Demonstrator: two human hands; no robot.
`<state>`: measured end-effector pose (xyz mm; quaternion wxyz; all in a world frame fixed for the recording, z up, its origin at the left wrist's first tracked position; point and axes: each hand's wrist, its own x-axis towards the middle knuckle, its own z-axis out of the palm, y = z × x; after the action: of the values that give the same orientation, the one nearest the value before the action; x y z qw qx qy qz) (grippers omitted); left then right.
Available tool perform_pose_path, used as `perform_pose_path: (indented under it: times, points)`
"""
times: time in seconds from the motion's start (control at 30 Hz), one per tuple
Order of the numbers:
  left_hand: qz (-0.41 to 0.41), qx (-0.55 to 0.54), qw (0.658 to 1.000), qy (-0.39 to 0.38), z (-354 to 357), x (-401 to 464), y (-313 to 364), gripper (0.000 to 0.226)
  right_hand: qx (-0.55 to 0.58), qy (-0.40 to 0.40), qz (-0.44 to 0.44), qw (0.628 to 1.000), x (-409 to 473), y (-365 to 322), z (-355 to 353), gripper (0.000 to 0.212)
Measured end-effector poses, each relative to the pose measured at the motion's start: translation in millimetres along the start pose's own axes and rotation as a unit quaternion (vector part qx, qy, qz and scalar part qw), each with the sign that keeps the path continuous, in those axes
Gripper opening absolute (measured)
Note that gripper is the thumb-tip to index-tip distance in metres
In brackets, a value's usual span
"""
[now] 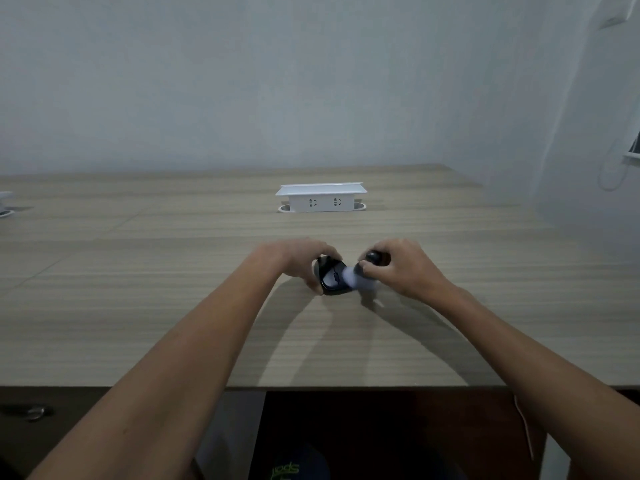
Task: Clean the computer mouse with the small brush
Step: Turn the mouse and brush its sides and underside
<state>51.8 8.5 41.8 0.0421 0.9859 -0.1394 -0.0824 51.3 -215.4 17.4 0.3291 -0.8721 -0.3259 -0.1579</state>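
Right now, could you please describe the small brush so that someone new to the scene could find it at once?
Start at the white socket box standing on the wooden desk, then come nearer to the two hands. The brush is in the right hand, its pale, blurred bristles touching the black mouse held by the left hand.

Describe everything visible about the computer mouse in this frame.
The computer mouse is black, glossy-looking plastic, with a scroll wheel in its top. It sits on the wooden desk, apparently tilted. The left hand grips its left side; the brush's pale, blurred bristles, held by the right hand, meet its right edge.
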Motion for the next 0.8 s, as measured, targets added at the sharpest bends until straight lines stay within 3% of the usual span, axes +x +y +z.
perform_pose_path:
  times: [0.1, 0.23, 0.4, 0.57, 0.7, 0.8]
  points:
    - [-0.006, -0.009, 1.0, 0.003, 0.2, -0.2, 0.6, 0.085, 0.015, 0.017, -0.009, 1.0, 0.6, -3.3, -2.4, 0.014]
    - [-0.002, -0.011, 1.0, 0.003, -0.6, -1.8, 2.6, 0.082, 0.02, -0.046, -0.032, 0.998, -3.7, -7.1, 2.2, 0.014]
    - [-0.012, -0.023, 1.0, 0.003, -0.5, -2.1, 2.4, 0.085, -0.013, 0.01, -0.019, 1.0, 1.6, -2.0, -4.5, 0.016]
    - [-0.01, -0.018, 1.0, 0.009, -1.0, -3.3, 4.7, 0.081, 0.02, -0.055, -0.036, 0.998, -3.8, -12.0, 2.6, 0.013]
    - [-0.021, -0.002, 1.0, 0.012, -0.8, -3.1, 3.7, 0.081, -0.021, 0.005, -0.019, 1.0, 2.3, -2.5, -3.7, 0.015]
    - [-0.023, 0.005, 1.0, 0.017, 0.0, -2.1, 3.0, 0.079, 0.028, -0.034, -0.032, 0.999, -0.8, -9.1, -5.3, 0.014]
